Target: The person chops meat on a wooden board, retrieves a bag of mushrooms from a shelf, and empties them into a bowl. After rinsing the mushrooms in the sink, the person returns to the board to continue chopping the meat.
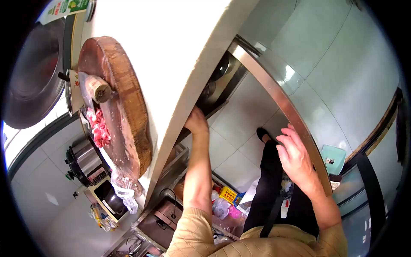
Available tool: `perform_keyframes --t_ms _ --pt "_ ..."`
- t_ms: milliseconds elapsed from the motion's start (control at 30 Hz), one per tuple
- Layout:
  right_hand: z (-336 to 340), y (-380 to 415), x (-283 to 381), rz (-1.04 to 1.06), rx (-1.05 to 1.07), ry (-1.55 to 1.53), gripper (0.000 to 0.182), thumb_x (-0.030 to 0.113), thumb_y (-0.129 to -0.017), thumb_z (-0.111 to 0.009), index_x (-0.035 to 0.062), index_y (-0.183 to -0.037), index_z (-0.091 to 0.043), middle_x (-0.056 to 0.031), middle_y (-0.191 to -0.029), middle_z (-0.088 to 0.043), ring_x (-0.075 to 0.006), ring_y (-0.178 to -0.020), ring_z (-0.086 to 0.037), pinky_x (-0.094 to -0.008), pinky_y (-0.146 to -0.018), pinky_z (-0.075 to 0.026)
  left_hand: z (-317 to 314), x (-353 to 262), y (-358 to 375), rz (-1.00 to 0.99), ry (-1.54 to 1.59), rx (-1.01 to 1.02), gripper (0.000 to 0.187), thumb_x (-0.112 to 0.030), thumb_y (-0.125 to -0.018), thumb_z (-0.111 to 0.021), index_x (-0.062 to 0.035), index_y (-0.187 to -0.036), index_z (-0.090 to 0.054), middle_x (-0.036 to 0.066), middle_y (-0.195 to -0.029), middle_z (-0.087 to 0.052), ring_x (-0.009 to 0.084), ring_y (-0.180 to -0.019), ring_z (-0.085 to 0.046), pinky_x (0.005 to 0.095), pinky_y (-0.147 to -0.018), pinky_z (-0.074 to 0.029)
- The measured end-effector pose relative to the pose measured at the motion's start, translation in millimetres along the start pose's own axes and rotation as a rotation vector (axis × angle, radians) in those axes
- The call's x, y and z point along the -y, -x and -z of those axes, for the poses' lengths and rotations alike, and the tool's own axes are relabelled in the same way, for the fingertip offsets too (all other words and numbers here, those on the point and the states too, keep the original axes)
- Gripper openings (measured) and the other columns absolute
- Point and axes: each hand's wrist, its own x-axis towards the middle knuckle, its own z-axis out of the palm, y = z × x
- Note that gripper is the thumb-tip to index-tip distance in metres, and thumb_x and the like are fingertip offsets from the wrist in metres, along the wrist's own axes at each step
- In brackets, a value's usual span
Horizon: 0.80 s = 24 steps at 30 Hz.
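Observation:
My left hand (197, 120) reaches under the white countertop (169, 51) into the open cabinet. Its fingers are hidden behind the counter edge, so any hold is out of sight. Dark, shiny cookware (221, 68) shows inside, just beyond that hand. My right hand (295, 158) is raised beside the open cabinet door (278, 92), fingers apart and holding nothing. On the counter, a thick round wooden chopping board (135, 98) bears chopped raw meat (99, 128) and a knife with a stout wooden handle (98, 88).
A large wok (32, 77) stands at the far left. Near the board are a plastic bag (124, 190) and an electric cooker (87, 162). A yellow basket (227, 195) and bagged items lie low by my legs. A pale green bin (333, 158) is at right.

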Motion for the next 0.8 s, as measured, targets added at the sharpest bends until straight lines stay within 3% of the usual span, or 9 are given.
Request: perform_keyframes --t_ms 100,167,233,333,433,467,600,667,800 --pt "5 -10 14 0.170 0.009 0.080 0.020 0.003 -0.079 -0.060 -0.0026 -0.097 -0.057 -0.0179 -0.099 -0.059 -0.0347 -0.094 -0.058 -0.0362 -0.079 -0.048 37 -51 40 0.073 -0.328 0.165 0.013 -0.005 -0.087 -0.056 0.0025 -0.097 -0.060 0.012 -0.093 -0.062 0.0213 -0.084 -0.057 0.0310 -0.075 -0.045" --pt "8 -5 29 0.258 0.003 0.109 0.017 0.002 -0.077 -0.061 -0.0023 -0.093 -0.059 -0.0172 -0.097 -0.059 -0.0332 -0.093 -0.058 -0.0367 -0.079 -0.048 57 -65 62 -0.096 -0.152 0.148 0.008 -0.005 -0.086 -0.058 0.0002 -0.091 -0.060 0.014 -0.088 -0.061 0.0220 -0.079 -0.058 0.0298 -0.072 -0.046" --pt "16 3 57 0.420 -0.081 0.114 0.013 -0.001 -0.072 -0.062 -0.0023 -0.085 -0.061 -0.0159 -0.094 -0.060 -0.0318 -0.092 -0.059 -0.0378 -0.076 -0.050 86 -85 89 0.008 -0.079 0.259 0.012 0.004 -0.074 -0.060 -0.0022 -0.084 -0.059 0.013 -0.087 -0.063 0.0267 -0.080 -0.063 0.0331 -0.070 -0.050" --pt "53 37 95 0.574 -0.254 0.341 0.030 -0.002 -0.074 -0.058 -0.0040 -0.104 -0.057 -0.0168 -0.108 -0.058 -0.0341 -0.104 -0.055 -0.0437 -0.092 -0.041 143 -113 107 0.033 -0.058 0.482 0.021 0.003 -0.069 -0.065 -0.0042 -0.089 -0.062 0.012 -0.085 -0.064 0.0269 -0.079 -0.064 0.0321 -0.066 -0.051" --pt "61 47 80 0.130 -0.365 0.554 0.047 0.010 -0.081 -0.057 -0.0028 -0.125 -0.045 -0.0179 -0.118 -0.052 -0.0328 -0.114 -0.047 -0.0424 -0.096 -0.036 204 -132 118 0.070 0.025 0.619 0.022 0.004 -0.068 -0.061 -0.0056 -0.088 -0.062 0.011 -0.089 -0.065 0.0256 -0.081 -0.064 0.0318 -0.068 -0.051" --pt "57 57 63 -0.154 -0.207 0.414 0.053 0.016 -0.084 -0.055 -0.0016 -0.131 -0.039 -0.0179 -0.120 -0.050 -0.0324 -0.110 -0.048 -0.0405 -0.094 -0.037 225 -142 116 0.103 0.024 0.647 0.025 0.003 -0.067 -0.062 -0.0063 -0.090 -0.062 0.010 -0.089 -0.065 0.0251 -0.081 -0.064 0.0314 -0.067 -0.051" --pt "17 68 61 -0.158 -0.195 0.286 0.067 0.030 -0.084 -0.059 -0.0021 -0.135 -0.030 -0.0203 -0.118 -0.050 -0.0345 -0.106 -0.049 -0.0389 -0.091 -0.038 296 -179 96 0.151 0.075 0.669 0.026 -0.001 -0.068 -0.068 -0.0016 -0.093 -0.063 0.013 -0.090 -0.065 0.0257 -0.078 -0.065 0.0308 -0.066 -0.053" --pt "1 79 91 -0.253 0.047 0.163 0.068 0.040 -0.089 -0.051 -0.0040 -0.135 -0.029 -0.0229 -0.121 -0.050 -0.0357 -0.105 -0.053 -0.0380 -0.090 -0.041 323 -187 93 0.118 0.092 0.622 0.027 -0.001 -0.068 -0.067 -0.0032 -0.094 -0.064 0.011 -0.093 -0.066 0.0243 -0.081 -0.065 0.0299 -0.065 -0.052" --pt "-18 93 156 -0.085 0.217 -0.380 0.064 0.053 -0.093 -0.036 -0.0006 -0.124 -0.048 -0.0107 -0.106 -0.062 -0.0123 -0.088 -0.058 -0.0255 -0.071 -0.047 353 -193 71 -0.030 0.087 0.580 0.028 -0.003 -0.068 -0.070 -0.0029 -0.095 -0.064 0.011 -0.096 -0.065 0.0234 -0.076 -0.065 0.0291 -0.064 -0.053"
